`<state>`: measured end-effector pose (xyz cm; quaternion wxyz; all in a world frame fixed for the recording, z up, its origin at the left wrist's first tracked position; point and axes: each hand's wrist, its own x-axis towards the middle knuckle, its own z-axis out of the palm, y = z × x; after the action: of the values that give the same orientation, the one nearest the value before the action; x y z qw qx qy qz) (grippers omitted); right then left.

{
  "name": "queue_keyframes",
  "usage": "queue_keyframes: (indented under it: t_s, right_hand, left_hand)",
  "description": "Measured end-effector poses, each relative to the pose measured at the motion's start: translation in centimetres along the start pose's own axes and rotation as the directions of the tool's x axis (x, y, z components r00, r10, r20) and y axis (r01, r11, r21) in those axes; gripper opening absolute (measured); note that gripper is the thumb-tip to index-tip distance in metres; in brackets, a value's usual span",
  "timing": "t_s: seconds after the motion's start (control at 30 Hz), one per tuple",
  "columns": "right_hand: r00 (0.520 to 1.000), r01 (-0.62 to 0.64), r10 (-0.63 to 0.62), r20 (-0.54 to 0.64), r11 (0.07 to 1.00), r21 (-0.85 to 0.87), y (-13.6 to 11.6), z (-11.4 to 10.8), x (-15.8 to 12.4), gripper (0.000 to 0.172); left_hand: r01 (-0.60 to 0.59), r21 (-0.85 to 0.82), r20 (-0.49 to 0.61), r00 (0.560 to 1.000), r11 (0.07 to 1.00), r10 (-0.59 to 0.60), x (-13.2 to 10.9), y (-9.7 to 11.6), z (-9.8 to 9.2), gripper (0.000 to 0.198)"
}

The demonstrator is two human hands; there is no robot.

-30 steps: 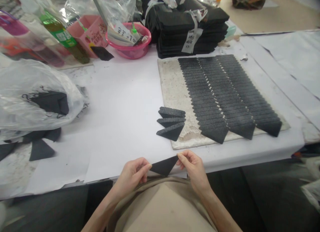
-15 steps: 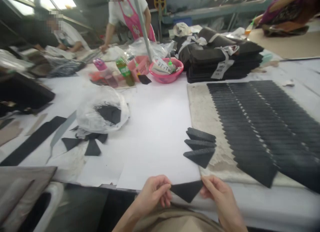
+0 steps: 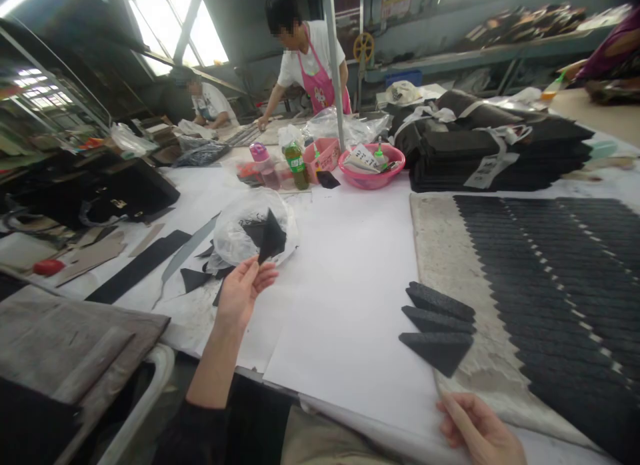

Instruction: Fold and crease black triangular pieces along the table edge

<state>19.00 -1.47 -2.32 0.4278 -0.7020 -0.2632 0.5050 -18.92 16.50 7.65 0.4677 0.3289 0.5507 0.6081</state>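
My left hand point(image 3: 245, 288) pinches a dark, pointed flat piece point(image 3: 273, 237) between thumb and fingers. The piece is held up in front of a clear plastic bag point(image 3: 233, 221) that has more dark pieces in it. My right hand point(image 3: 477, 425) is at the table's front, by the lower corner of a grey board point(image 3: 435, 251). Its fingers are curled together, and whatever they may hold is hidden. Just beyond it, several dark pointed pieces point(image 3: 437, 351) lie fanned out, overlapping the board's left edge. Long rows of overlapping dark pieces point(image 3: 565, 285) cover the board's right part.
Loose dark scraps point(image 3: 195, 279) and a long black strip point(image 3: 140, 265) lie left of the bag. Farther back are a green bottle point(image 3: 297, 166), a pink basin point(image 3: 370, 178) and tied black stacks point(image 3: 490, 158). A metal pole point(image 3: 333, 65) rises there. Other people work behind.
My left hand has carried the dark piece away from my right hand, forward and left to the bag. My right hand has let go of it. The view has shifted left and up.
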Motion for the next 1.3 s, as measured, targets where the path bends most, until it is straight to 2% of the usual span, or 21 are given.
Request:
queue_keyframes:
  t_s: [0.07,0.13,0.2,0.27,0.33,0.37,0.47,0.53,0.6,0.7,0.77,0.83,0.9,1.0,1.1,1.17,1.23,1.3]
  right_hand:
    - [1.0,0.029,-0.029,-0.009,1.0,0.001,0.6,0.0,0.1,0.052]
    - [0.998,0.064,-0.063,0.013,0.997,-0.031,0.8,-0.3,-0.1,0.048]
    - [0.992,0.128,-0.126,0.023,0.985,-0.112,0.5,-0.9,-0.3,0.043]
    - [0.969,0.242,-0.247,0.008,0.94,-0.238,-0.4,-1.4,-0.2,0.034]
    - [0.901,0.407,-0.433,0.033,0.817,-0.409,-1.8,-1.6,0.3,0.024]
    - [0.843,0.487,-0.535,0.053,0.718,-0.497,-2.6,-1.6,0.8,0.019]
    - [0.706,0.58,-0.684,0.181,0.413,-0.702,-5.2,-1.2,2.5,0.012]
    - [0.68,0.579,-0.679,0.277,0.265,-0.771,-6.6,-0.7,3.7,0.027]
    - [0.693,0.564,-0.624,0.362,0.157,-0.81,-7.5,-0.2,4.6,0.038]
    - [0.713,0.562,-0.543,0.443,0.066,-0.824,-8.1,0.3,5.4,0.033]
    - [0.714,0.569,-0.525,0.464,0.048,-0.821,-8.3,0.3,5.4,0.026]
    - [0.711,0.581,-0.528,0.464,0.069,-0.811,-8.6,0.2,4.9,0.022]
    - [0.706,0.617,-0.532,0.467,0.139,-0.775,-8.9,-0.2,3.8,0.017]
    - [0.711,0.666,-0.519,0.474,0.282,-0.69,-9.3,-0.8,1.7,0.013]
    - [0.751,0.657,-0.428,0.502,0.409,-0.634,-8.9,-0.7,-0.3,0.015]
    - [0.771,0.635,-0.339,0.539,0.472,-0.611,-8.0,-0.1,-1.0,0.011]
    - [0.771,0.633,-0.302,0.56,0.463,-0.621,-6.5,0.9,-1.2,0.007]
    - [0.755,0.655,-0.334,0.564,0.371,-0.658,-4.8,1.9,-1.1,0.014]
  left_hand:
    - [0.01,-0.03,-0.035,0.999,1.0,-0.011,2.0,0.1,-0.3,0.019]
    - [0.05,-0.031,-0.026,0.998,0.998,-0.051,2.1,-1.1,-0.2,0.019]
    - [0.106,-0.025,0.007,0.994,0.994,-0.106,0.5,-3.1,0.5,0.028]
    - [0.14,0.038,0.048,0.989,0.989,-0.142,-2.3,-5.6,1.3,0.039]
    - [0.103,0.223,0.103,0.986,0.969,-0.129,-5.6,-8.1,2.2,0.041]
    - [0.074,0.311,0.156,0.979,0.948,-0.127,-7.2,-9.2,2.7,0.04]
    - [-0.029,0.462,0.346,0.926,0.886,-0.15,-11.6,-11.8,4.4,0.035]
    - [-0.127,0.493,0.466,0.874,0.861,-0.138,-13.8,-12.8,5.8,0.029]
    - [-0.237,0.509,0.553,0.827,0.827,-0.103,-15.3,-13.2,7.0,0.024]
    - [-0.37,0.521,0.622,0.782,0.77,-0.045,-16.4,-13.3,8.2,0.022]
    - [-0.43,0.519,0.652,0.758,0.738,-0.016,-16.6,-13.2,8.6,0.021]
    - [-0.461,0.516,0.667,0.745,0.722,-0.002,-16.7,-13.0,8.7,0.02]
    - [-0.456,0.509,0.671,0.741,0.73,-0.005,-16.7,-12.6,8.7,0.019]
    - [-0.388,0.499,0.658,0.752,0.775,-0.047,-16.9,-11.7,8.6,0.019]
    - [-0.304,0.492,0.633,0.768,0.816,-0.095,-17.4,-10.6,8.3,0.017]
    - [-0.294,0.503,0.617,0.781,0.813,-0.099,-17.7,-10.2,7.9,0.015]
    - [-0.343,0.532,0.616,0.784,0.774,-0.077,-17.9,-10.3,7.4,0.015]
    - [-0.455,0.561,0.655,0.754,0.691,-0.036,-18.0,-10.8,6.9,0.017]
